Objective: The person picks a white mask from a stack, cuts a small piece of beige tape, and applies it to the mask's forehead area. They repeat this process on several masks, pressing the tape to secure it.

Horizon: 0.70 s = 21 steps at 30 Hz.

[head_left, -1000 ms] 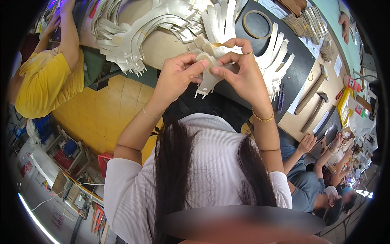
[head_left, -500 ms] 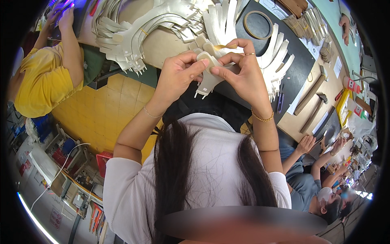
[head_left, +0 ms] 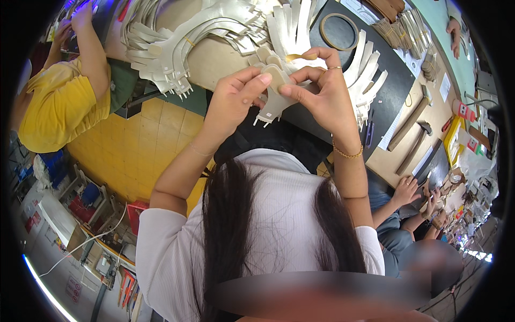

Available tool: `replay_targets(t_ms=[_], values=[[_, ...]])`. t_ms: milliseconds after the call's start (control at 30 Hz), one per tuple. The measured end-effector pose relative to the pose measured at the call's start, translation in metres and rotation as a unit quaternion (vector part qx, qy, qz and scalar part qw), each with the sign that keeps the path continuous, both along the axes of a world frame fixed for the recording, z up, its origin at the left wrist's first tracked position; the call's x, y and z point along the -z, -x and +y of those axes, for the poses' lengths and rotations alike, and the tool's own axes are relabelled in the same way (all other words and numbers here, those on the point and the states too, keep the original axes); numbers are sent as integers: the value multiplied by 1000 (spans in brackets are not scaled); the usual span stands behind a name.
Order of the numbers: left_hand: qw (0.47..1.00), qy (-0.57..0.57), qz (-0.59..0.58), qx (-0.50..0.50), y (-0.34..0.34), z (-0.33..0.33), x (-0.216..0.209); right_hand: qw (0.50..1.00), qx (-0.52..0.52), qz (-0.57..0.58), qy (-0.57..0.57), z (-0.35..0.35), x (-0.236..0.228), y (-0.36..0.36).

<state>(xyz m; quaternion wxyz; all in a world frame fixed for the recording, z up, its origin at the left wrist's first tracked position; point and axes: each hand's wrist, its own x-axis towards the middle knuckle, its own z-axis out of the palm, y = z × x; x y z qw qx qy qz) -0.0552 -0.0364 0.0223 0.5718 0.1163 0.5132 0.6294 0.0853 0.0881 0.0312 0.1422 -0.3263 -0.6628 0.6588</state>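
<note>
Between my hands is an off-white, leather-like cut piece with a rounded tab at the top and small prongs at its lower end. My left hand is closed on its left side, the thumb at the edge of the rounded tab. On the other edge my right hand pinches it between thumb and a finger. A small yellowish strip sticks out by my right index fingertip. Just behind the held piece, similar pale pieces fan out in a stack, partly hidden by my fingers.
More pale pieces are heaped at the left of the table. A brown ring-shaped roll lies on the black mat. Two hammers and purple-handled snips lie to the right. Co-workers sit at left, in a yellow shirt, and lower right.
My left thumb has slid slightly up and left off the tab's face. The held piece has tilted a little, its prongs shifting left. The yellowish strip shows more, higher up. Co-workers at right have moved.
</note>
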Motion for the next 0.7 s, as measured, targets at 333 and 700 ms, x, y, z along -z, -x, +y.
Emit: replay_targets(t_ms=[333, 700], values=[[995, -20, 76, 68, 2, 0, -6, 995, -9, -21, -96, 9, -3, -2], [970, -148, 190, 11, 8, 40, -52, 952, 97, 28, -287, 28, -51, -32]])
